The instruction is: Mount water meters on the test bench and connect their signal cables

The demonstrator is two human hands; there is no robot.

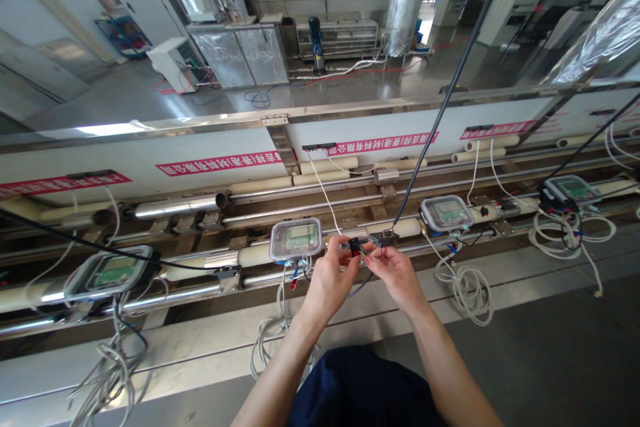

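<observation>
Above the rails, my left hand (334, 273) is closed on a small black connector (355, 247), gripped between thumb and fingers. Close beside it, my right hand (395, 273) pinches thin coloured wires (364, 255) at the connector; their far ends are hidden by my fingers. A dark block (384, 238) with a thick black cable (440, 107) rising from it sits just behind my right fingertips. Left of my hands, a clear-lidded box (296, 240) with a green circuit board rests on the pipes. A black cable loops beneath my hands.
More clear-lidded boxes, one to the right (447, 214) and one to the left (111, 273), stand along the metal rails (305, 197). Coiled grey cables (467, 293) hang over the front metal ledge (200, 347). Behind runs a white panel (240, 140) with red lettered strips.
</observation>
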